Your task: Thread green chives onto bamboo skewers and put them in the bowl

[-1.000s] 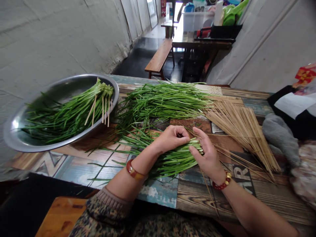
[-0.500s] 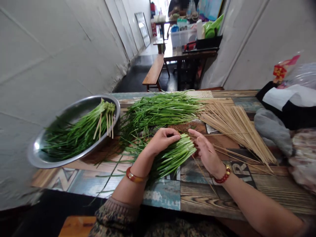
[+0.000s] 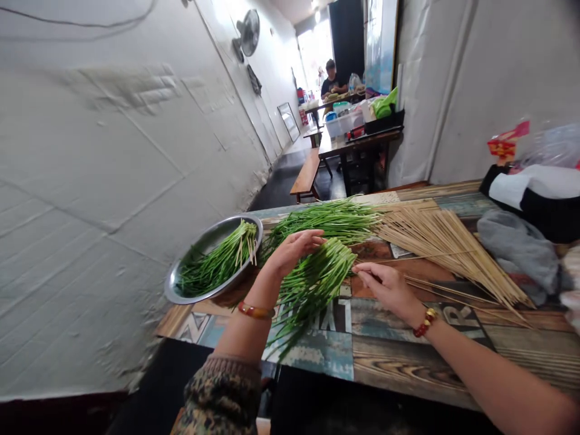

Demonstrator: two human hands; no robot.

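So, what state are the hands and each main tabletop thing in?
Wide silver metal bowl: holding skewered green stalks
Long, far green stalks: loosely piled
Near green stalk bundle: pale ends gathered
Thin tan wooden skewers: fanned out
Left hand: fingers outstretched
Right hand: fingertips pinched, contents unclear
Grey plastic bag: crumpled

Patchwork table (image 3: 408, 356), metal bowl (image 3: 199, 298), greens (image 3: 333, 219), skewers (image 3: 446, 248)
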